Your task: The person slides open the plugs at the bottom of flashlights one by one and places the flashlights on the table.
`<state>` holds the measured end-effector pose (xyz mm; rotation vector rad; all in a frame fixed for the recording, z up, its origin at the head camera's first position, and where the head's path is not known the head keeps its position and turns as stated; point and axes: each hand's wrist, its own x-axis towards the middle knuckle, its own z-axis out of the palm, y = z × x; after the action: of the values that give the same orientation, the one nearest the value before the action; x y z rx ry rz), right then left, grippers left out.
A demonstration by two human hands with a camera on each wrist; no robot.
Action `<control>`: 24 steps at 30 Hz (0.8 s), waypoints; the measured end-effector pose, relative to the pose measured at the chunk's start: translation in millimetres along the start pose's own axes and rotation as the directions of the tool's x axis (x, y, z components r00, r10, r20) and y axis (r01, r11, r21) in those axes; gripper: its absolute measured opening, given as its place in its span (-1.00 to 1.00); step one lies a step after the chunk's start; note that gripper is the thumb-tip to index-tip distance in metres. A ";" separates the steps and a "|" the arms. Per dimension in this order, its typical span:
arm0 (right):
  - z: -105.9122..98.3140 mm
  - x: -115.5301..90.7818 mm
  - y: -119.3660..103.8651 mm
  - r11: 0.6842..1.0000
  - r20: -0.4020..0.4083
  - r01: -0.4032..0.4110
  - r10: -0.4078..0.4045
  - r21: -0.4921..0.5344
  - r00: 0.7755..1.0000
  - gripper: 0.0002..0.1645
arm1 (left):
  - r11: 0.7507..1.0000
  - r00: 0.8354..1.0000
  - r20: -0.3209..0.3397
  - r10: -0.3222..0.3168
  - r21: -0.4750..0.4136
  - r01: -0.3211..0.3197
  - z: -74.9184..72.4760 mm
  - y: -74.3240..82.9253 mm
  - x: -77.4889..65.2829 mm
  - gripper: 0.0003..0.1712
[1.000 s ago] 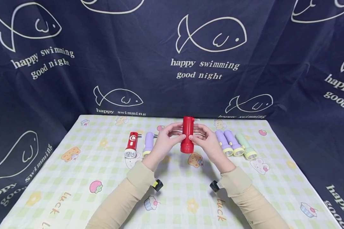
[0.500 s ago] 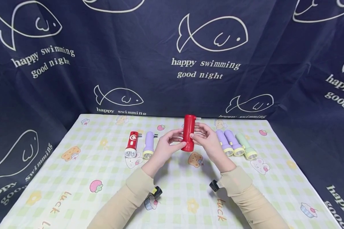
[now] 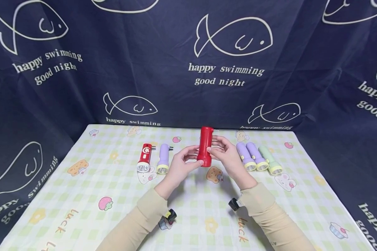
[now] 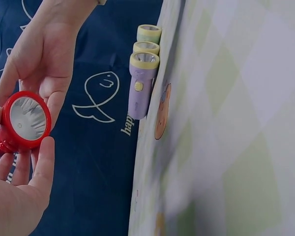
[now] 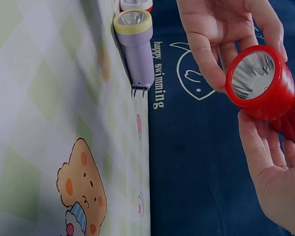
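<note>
Both hands hold a red flashlight [image 3: 205, 146] over the middle of the table, its wide lamp end toward me and plug prongs at its far end, pointing right. My left hand [image 3: 180, 166] has its thumb on the lamp end, fingers reaching behind. My right hand [image 3: 228, 156] grips the body with thumb in front. In the left wrist view the clear lens and reflector of the red flashlight [image 4: 28, 118] show between the hands; the right wrist view also shows the red flashlight [image 5: 265, 83] lens-first, with part of its body hidden by fingers.
Left of the hands lie a red-and-white flashlight [image 3: 143, 157] and a purple flashlight [image 3: 164, 157] with prongs. To the right are two purple flashlights [image 3: 245, 155] and a green one [image 3: 269, 158]. A checked cloth [image 3: 113, 223] covers the table; a dark blue curtain [image 3: 172, 69] hangs behind.
My left hand has slid down from the flashlight's body to its lamp end. The flashlight tilted and shifted right a little, then came back left. The right hand keeps its hold.
</note>
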<state>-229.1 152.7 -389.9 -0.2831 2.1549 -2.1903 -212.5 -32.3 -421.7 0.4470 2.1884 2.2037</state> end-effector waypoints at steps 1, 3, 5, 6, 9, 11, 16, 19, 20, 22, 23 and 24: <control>0.3 0.2 -0.1 1.000 0.002 0.000 0.000 -0.001 1.000 -0.37 | 1.000 1.000 0.001 -0.002 0.001 0.002 -0.1 2.2 -0.9 -0.41; 0.6 0.8 0.2 1.000 0.007 0.000 0.000 -0.002 1.000 -0.37 | 1.000 1.000 0.004 -0.001 0.002 0.001 -0.4 10.0 -4.0 -0.42; 0.8 1.3 0.5 1.000 0.013 -0.002 0.002 -0.008 1.000 -0.37 | 1.000 1.000 0.007 -0.002 0.004 0.002 -0.8 18.3 -7.7 -0.42; 0.9 1.4 0.9 1.000 0.017 -0.004 0.005 -0.012 1.000 -0.37 | 1.000 1.000 0.006 -0.003 0.009 0.003 -1.0 21.7 -9.5 -0.42; 1.3 1.3 1.6 1.000 0.032 -0.010 0.011 -0.021 0.999 -0.37 | 1.000 1.000 0.005 -0.017 0.008 0.017 -1.9 27.2 -12.9 -0.43; 1.7 1.0 2.5 1.000 0.043 -0.016 0.017 -0.020 0.999 -0.37 | 1.000 1.000 0.003 -0.031 -0.005 0.031 -2.6 26.8 -13.4 -0.43; 4.3 0.9 6.5 1.000 0.062 -0.022 0.023 -0.018 0.998 -0.37 | 0.996 0.997 -0.012 -0.075 -0.042 0.074 -5.5 10.3 -7.3 -0.41; 7.0 1.0 9.3 0.999 0.068 -0.024 0.026 -0.031 0.997 -0.37 | 0.993 0.993 -0.043 -0.111 -0.051 0.109 -7.8 -0.9 -2.2 -0.40; 8.0 0.9 10.2 0.999 0.071 -0.026 0.028 -0.035 0.997 -0.37 | 0.991 0.991 -0.055 -0.123 -0.054 0.120 -8.6 -2.3 -1.4 -0.40; 9.7 0.8 12.2 0.999 0.076 -0.030 0.033 -0.038 0.997 -0.38 | 0.987 0.986 -0.075 -0.148 -0.073 0.142 -10.3 -2.8 -0.3 -0.40; 10.7 0.8 13.3 0.999 0.076 -0.032 0.035 -0.038 0.996 -0.39 | 0.985 0.984 -0.080 -0.157 -0.091 0.149 -11.1 -2.5 -0.1 -0.40; 11.6 0.8 14.4 0.999 0.077 -0.033 0.036 -0.037 0.996 -0.39 | 0.982 0.983 -0.081 -0.164 -0.113 0.155 -12.0 -2.6 0.4 -0.40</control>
<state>-229.1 140.8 -404.1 -0.3254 2.1436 -2.0882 -215.8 -44.0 -424.0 0.1658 2.0532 2.2800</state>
